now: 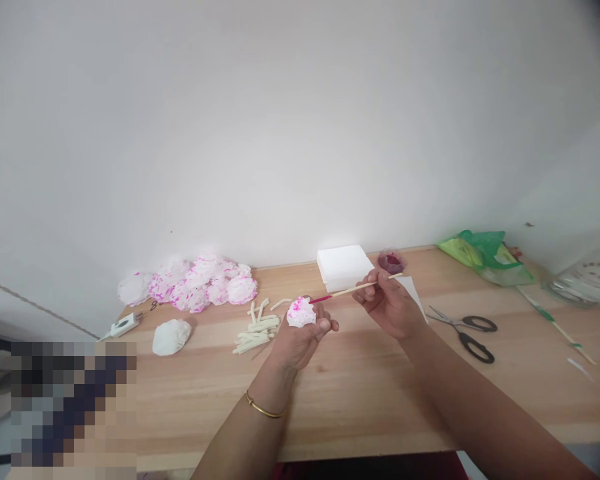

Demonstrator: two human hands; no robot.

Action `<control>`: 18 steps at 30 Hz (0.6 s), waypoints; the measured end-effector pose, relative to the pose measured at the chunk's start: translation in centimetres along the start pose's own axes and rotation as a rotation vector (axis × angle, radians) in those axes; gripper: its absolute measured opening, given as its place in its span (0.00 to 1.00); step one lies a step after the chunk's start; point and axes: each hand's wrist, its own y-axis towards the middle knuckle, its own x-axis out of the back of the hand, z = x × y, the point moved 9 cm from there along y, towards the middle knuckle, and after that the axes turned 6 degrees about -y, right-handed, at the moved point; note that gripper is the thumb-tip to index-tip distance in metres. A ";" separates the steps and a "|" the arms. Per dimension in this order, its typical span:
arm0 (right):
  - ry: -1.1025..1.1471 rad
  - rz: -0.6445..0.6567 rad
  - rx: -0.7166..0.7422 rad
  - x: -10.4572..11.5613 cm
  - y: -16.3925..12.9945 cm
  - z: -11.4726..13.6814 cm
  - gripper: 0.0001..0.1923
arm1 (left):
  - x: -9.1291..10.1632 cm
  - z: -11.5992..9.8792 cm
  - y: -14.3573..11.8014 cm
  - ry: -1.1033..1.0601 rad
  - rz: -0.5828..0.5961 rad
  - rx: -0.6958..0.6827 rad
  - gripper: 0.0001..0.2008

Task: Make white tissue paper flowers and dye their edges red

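Note:
My left hand (303, 340) is closed around the base of a white paper flower (300, 313) with pink marks on its ruffled top. Between the fingers of my right hand (387, 303) is a thin wooden stick (353, 289), held nearly level. Its dyed, dark pink end reaches the right edge of the flower; whether it touches cannot be made out. Behind my right hand stands a small cup of dark pink dye (393, 261). A stack of white paper (345, 265) lies against the wall, just left of that cup.
Several pink-edged paper flowers (200, 283) are heaped at the back left, with a plain white one (171, 337) in front. Cream-coloured strips (257, 331) lie beside my left hand. To the right are black-handled scissors (467, 330), a green plastic bag (490, 253) and a clear container (587, 277).

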 end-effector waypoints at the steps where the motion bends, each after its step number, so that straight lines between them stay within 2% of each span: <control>1: -0.021 0.009 -0.003 -0.1 0.0 0.0 0.13 | 0.0 0.0 0.0 0.001 -0.007 -0.004 0.21; 10: -0.093 0.047 0.056 0.2 0.0 0.9 0.13 | 2.7 0.7 0.5 0.045 -0.176 -0.035 0.16; 15: -0.170 0.004 0.149 1.1 -0.1 1.5 0.12 | 4.0 0.2 0.3 0.351 -0.322 -0.035 0.13; 18: -0.248 0.052 0.156 0.4 -0.6 1.2 0.11 | 4.4 -0.5 0.3 0.507 -0.388 -0.070 0.13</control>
